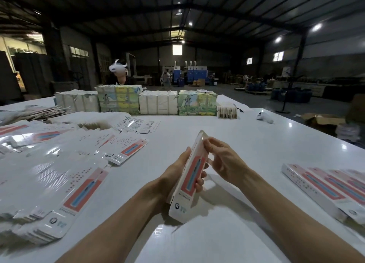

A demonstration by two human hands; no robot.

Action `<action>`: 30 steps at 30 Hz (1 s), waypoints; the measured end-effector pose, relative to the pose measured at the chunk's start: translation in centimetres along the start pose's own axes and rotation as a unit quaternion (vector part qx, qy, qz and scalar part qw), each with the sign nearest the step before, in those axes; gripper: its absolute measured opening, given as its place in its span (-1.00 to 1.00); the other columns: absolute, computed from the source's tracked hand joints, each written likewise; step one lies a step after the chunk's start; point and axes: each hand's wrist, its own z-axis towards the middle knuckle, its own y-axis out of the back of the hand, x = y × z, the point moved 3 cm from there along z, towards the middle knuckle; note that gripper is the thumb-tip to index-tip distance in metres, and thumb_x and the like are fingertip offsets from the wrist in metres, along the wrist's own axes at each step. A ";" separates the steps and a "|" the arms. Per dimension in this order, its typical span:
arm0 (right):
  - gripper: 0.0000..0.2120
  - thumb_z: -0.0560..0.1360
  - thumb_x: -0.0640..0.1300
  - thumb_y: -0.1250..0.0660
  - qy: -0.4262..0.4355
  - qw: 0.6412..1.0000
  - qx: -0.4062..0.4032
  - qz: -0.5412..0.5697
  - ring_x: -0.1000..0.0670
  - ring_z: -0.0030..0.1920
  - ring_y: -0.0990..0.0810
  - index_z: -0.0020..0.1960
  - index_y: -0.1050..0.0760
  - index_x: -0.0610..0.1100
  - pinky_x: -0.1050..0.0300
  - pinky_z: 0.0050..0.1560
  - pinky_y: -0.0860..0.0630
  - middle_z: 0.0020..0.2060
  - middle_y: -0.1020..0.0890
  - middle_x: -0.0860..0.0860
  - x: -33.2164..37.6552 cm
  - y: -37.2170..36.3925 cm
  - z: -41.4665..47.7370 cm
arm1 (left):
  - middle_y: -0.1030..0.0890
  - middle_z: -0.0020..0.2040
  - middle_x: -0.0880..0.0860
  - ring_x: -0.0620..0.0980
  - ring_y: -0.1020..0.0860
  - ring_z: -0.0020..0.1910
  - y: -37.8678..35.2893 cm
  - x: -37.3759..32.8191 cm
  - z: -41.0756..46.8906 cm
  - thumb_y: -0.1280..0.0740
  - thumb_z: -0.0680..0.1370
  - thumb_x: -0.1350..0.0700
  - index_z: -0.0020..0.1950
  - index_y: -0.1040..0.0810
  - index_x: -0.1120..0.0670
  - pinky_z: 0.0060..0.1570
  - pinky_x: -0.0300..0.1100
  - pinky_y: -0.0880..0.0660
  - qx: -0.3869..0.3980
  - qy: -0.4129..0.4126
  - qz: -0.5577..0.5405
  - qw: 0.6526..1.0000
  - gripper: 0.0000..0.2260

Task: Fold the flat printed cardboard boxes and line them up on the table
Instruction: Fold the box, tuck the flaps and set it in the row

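- Hands meet over the middle of the glossy white surface (227, 124), both on one long white cardboard box (190, 176) with a red and blue printed panel. The box is partly opened into shape and tilted, its far end raised and its near end low. Whether the near end touches the surface I cannot tell.
- Left hand (173, 174) grips the box from the left and below. Its thumb lies along the left edge, and its curled fingers (199, 180) show past the right edge.
- Right hand (227, 160) pinches the far part of the box from the right, thumb and fingertips pressed on the right edge near the top end.
- Left of the left hand, well apart from it, flat printed cardboard boxes (65, 183) in the same white, red and blue print lie in a loose overlapping spread, with some stacked at the near edge.
- Right of the right hand, well apart, folded boxes (324, 189) of the same print lie side by side in a row, touching one another and running out of view.
- Beyond both hands, along the far edge of the surface, white paper-wrapped bundles (158, 104) and green and yellow printed bundles (195, 103) stand in a line. A small stack of pale cards (226, 110) sits just beside the rightmost one.
- Farther right of that stack, a small white controller (264, 117) lies alone on the surface.
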 end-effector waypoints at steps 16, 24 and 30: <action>-0.41 0.45 -0.03 -0.48 0.004 0.998 -0.062 -0.028 -0.18 0.02 -0.76 0.41 -0.35 -0.01 -0.06 0.09 -0.69 -0.03 -0.75 -0.23 -1.7 -1.0 -0.3 | -0.71 0.03 0.23 0.24 -0.73 -0.01 0.9 0.5 -0.2 -0.15 0.68 -0.28 0.30 -0.61 0.05 -0.09 0.04 -0.68 -0.048 -0.036 -0.125 0.990 -0.51; -0.43 0.48 0.00 -0.52 0.011 0.997 -0.057 -0.045 -0.22 0.08 -0.75 0.42 -0.40 0.00 0.00 0.00 -0.70 0.08 -0.75 -0.20 -1.3 0.0 -0.1 | -0.63 0.14 -0.03 -0.09 -0.75 -0.10 1.0 0.2 0.5 -0.15 0.73 -0.19 0.53 -0.13 -0.45 -0.25 -0.16 -0.66 -0.205 -0.158 0.112 0.959 -0.60; -0.43 0.51 0.02 -0.53 0.026 0.995 -0.019 -0.094 -0.20 0.05 -0.74 0.45 -0.43 -0.03 -0.01 0.05 -0.69 0.05 -0.74 -0.22 -1.7 -0.1 -0.5 | -0.71 0.14 0.03 0.13 -0.75 0.02 1.3 -0.5 0.2 -0.16 0.70 -0.24 0.46 -0.38 -0.36 -0.10 0.08 -0.72 -0.160 -0.176 0.099 0.966 -0.69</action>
